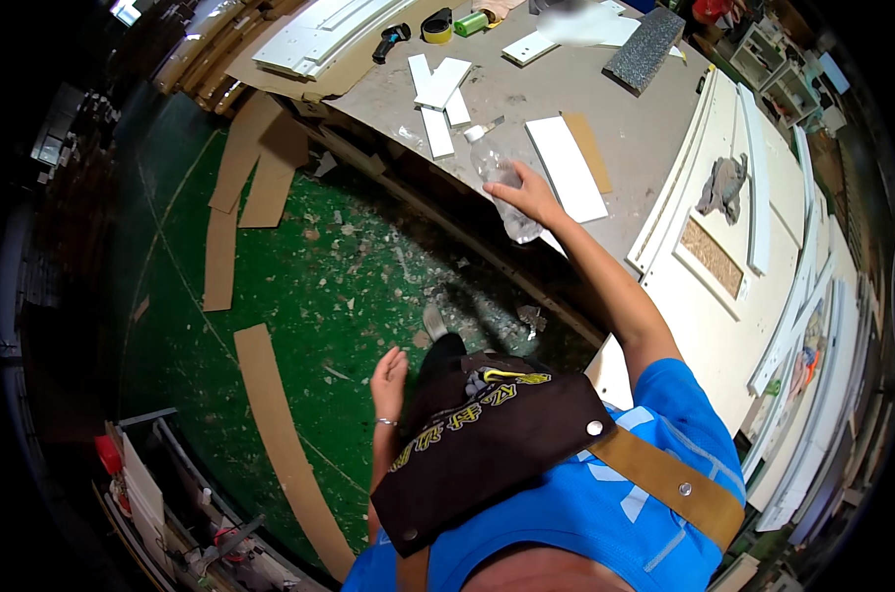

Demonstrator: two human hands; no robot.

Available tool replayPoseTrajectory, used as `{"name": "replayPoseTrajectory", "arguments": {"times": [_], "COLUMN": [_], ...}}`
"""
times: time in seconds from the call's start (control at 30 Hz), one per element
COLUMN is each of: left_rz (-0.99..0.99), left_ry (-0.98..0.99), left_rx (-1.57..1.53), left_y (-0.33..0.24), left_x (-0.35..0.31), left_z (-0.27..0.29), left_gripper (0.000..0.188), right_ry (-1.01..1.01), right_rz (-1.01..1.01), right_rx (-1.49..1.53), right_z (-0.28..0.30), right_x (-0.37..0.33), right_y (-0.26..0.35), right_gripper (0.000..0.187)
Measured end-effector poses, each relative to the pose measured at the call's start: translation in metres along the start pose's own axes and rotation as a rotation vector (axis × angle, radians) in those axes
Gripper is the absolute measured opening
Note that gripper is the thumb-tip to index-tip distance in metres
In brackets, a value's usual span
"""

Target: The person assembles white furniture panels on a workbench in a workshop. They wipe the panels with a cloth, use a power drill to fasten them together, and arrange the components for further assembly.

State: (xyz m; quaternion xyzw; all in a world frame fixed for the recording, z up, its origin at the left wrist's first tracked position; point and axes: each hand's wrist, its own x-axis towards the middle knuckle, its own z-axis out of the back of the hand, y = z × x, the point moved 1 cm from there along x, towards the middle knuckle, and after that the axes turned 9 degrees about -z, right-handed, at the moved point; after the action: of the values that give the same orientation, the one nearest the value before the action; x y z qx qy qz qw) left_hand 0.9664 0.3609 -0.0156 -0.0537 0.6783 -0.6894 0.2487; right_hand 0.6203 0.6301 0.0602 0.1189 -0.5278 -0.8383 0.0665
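Observation:
My right hand (531,194) is closed round a clear plastic bottle (490,158) with a white cap, held tilted at the edge of the grey worktable (511,99). Right beside the bottle lies a white rectangular board (564,170), partly over a brown strip (589,153). Several short white boards (432,109) lie crossed beyond the bottle. Down by my dark apron (487,434) hangs my left hand (389,383), its fingers loosely extended and nothing visible in it.
Cardboard strips (280,434) and debris lie on the green floor (319,296). At the back of the table are a cordless tool (391,41), a tape roll (436,27) and a dark speckled board (645,51). White panels (704,335) with a grey rag (723,185) stretch along the right.

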Motion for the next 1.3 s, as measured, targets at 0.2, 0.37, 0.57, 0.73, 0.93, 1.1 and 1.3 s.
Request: {"name": "replayPoseTrajectory", "arguments": {"times": [0.2, 0.37, 0.57, 0.73, 0.93, 1.1, 1.3], "left_rz": [-0.071, -0.122, -0.079, -0.083, -0.152, -0.144, -0.237], "left_ry": [-0.088, -0.042, 0.164, 0.187, 0.261, 0.23, 0.267], "left_rx": [-0.004, -0.158, -0.016, -0.015, -0.003, 0.031, 0.174], "left_y": [0.021, -0.008, -0.08, -0.091, -0.115, -0.114, -0.104], "left_x": [0.144, 0.266, 0.37, 0.411, 0.426, 0.424, 0.464], "left_z": [0.035, 0.03, 0.01, 0.0, -0.035, -0.045, -0.105], "left_gripper": [0.037, 0.031, 0.034, 0.034, 0.034, 0.037, 0.062], "right_ry": [0.027, -0.019, 0.031, 0.09, -0.022, 0.162, -0.522], "right_rz": [-0.114, -0.246, -0.384, -0.304, -0.461, -0.275, -0.165], "right_rx": [-0.307, -0.552, -0.686, -0.711, -0.692, -0.52, -0.12], "right_z": [-0.005, -0.006, -0.009, -0.023, -0.006, -0.004, 0.081], "right_x": [0.15, 0.248, 0.294, 0.272, 0.323, 0.278, 0.284], "right_y": [-0.008, -0.023, -0.021, 0.002, -0.006, -0.016, -0.068], "right_gripper": [0.083, 0.089, 0.078, 0.07, 0.073, 0.073, 0.077]}}
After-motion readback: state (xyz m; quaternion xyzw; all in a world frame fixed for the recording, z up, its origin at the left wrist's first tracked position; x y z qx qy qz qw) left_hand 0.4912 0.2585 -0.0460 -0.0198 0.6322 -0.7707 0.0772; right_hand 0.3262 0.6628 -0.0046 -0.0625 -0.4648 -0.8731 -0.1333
